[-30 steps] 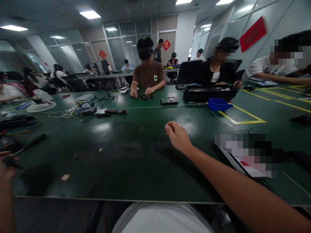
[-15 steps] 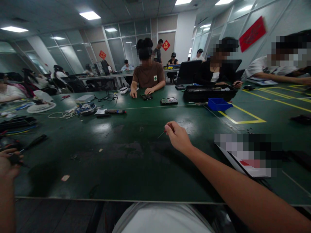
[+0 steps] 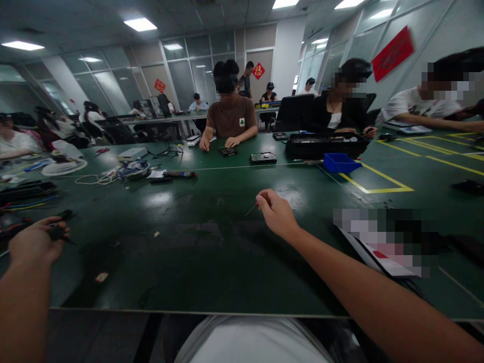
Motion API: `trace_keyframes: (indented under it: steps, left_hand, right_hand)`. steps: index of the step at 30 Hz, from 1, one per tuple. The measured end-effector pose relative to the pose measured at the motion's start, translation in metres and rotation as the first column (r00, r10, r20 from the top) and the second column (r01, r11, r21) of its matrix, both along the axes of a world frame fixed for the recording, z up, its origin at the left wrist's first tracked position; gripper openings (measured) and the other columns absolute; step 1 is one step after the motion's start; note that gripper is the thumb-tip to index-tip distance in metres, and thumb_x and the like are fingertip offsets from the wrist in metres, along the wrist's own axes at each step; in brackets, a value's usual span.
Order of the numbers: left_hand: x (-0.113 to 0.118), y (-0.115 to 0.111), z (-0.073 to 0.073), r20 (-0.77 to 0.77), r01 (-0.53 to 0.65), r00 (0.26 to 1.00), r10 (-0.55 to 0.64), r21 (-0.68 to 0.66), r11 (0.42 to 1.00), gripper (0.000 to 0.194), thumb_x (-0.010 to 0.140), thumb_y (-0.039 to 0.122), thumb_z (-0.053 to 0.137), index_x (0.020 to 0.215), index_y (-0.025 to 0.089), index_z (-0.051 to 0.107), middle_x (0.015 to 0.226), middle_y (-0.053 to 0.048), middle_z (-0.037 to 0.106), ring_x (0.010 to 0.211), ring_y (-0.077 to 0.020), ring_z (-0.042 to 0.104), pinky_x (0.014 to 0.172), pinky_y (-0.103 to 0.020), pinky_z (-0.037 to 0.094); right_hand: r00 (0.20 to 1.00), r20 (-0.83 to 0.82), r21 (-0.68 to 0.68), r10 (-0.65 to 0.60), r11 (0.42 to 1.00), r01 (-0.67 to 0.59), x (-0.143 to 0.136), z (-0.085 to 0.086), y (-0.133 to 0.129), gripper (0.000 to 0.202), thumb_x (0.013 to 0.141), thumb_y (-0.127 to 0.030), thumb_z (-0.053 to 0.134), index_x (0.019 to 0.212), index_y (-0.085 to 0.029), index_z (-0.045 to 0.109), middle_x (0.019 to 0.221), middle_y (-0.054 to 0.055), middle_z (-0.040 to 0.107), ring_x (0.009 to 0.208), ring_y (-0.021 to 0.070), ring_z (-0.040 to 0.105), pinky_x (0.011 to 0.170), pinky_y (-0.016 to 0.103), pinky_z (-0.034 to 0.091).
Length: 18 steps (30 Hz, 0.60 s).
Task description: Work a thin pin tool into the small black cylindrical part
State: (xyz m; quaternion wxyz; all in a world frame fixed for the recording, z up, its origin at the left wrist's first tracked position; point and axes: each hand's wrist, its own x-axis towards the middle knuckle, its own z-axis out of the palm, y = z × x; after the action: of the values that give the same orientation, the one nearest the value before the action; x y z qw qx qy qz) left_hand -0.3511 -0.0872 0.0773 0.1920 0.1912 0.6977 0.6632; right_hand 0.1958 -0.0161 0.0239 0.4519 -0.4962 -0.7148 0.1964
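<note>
At the left edge of the green table [image 3: 212, 287], my left hand [image 3: 38, 241] is closed round a small black tool [image 3: 57, 233] with a thin dark tip. My right hand [image 3: 275, 210] is raised over the middle of the table and pinches a thin screwdriver [image 3: 251, 208], its red collar at the fingertips and its shaft pointing down to the left. Most of its handle is hidden in the fingers. Scraps of paper [image 3: 101, 277] lie on the table between my hands.
Across the table a person [image 3: 231, 118] rests both hands near a circuit board [image 3: 228, 150]. A hard drive [image 3: 263, 158], a blue bin [image 3: 341, 163] and a long black case [image 3: 327, 145] stand at the back. Tools and cables [image 3: 133, 169] lie back left; a white booklet [image 3: 381, 252] is at right.
My left hand has moved right and slightly up, further into view, with the black tool in it. My right hand has stayed in place. The person opposite has shifted one hand slightly.
</note>
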Motion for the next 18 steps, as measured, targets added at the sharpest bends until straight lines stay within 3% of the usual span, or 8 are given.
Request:
trace_keyframes:
  steps: [3,7,12,14,18]
  left_hand:
    - [0.04,0.02,0.007,0.106,-0.046,0.993,0.046,-0.003,0.999,0.02,0.061,-0.002,0.042,0.071,0.014,0.05,0.055,0.0,0.045,0.048,-0.0144,0.042,0.041,-0.02,0.036]
    - [0.087,0.045,0.01,0.14,0.138,0.979,-0.148,0.08,0.987,0.017,0.063,0.001,0.044,0.072,0.014,0.053,0.058,-0.002,0.046,0.054,-0.0142,0.044,0.048,-0.022,0.039]
    - [0.153,0.072,0.004,0.098,0.41,0.9,-0.426,0.149,0.9,0.016,0.065,0.008,0.049,0.075,0.017,0.057,0.063,-0.004,0.048,0.059,-0.0167,0.046,0.052,-0.028,0.04]
    - [0.188,0.079,0.001,0.07,0.535,0.833,-0.549,0.154,0.831,0.011,0.069,0.013,0.05,0.076,0.02,0.056,0.063,-0.005,0.048,0.06,-0.0181,0.045,0.056,-0.032,0.04]
    - [0.262,0.083,-0.009,0.017,0.798,0.602,-0.798,0.032,0.602,0.015,0.077,0.018,0.051,0.091,0.019,0.056,0.076,-0.003,0.054,0.068,-0.016,0.05,0.067,-0.034,0.038]
  right_hand:
    - [1.0,-0.006,-0.009,0.0,1.0,0.0,0.0,0.001,0.0,0.023,0.097,-0.04,0.045,0.092,-0.022,0.06,0.075,0.003,0.068,0.068,0.0198,0.064,0.065,0.032,0.043]
    - [1.0,-0.007,-0.01,0.0,1.0,0.0,0.001,0.002,-0.001,0.022,0.097,-0.039,0.046,0.092,-0.022,0.06,0.076,0.003,0.069,0.07,0.0204,0.065,0.066,0.033,0.043]
    - [1.0,-0.008,0.0,0.001,1.0,-0.001,0.001,0.001,-0.001,0.023,0.097,-0.04,0.045,0.093,-0.022,0.06,0.077,0.003,0.069,0.069,0.0202,0.064,0.065,0.033,0.043]
    - [1.0,-0.012,0.003,-0.002,1.0,0.002,0.001,0.001,-0.001,0.023,0.097,-0.04,0.045,0.094,-0.022,0.06,0.078,0.003,0.069,0.07,0.0203,0.064,0.066,0.033,0.043]
    - [0.999,-0.045,-0.012,-0.017,1.0,0.017,0.001,0.003,-0.002,0.024,0.097,-0.04,0.045,0.092,-0.022,0.06,0.076,0.003,0.068,0.069,0.0197,0.063,0.064,0.032,0.042]
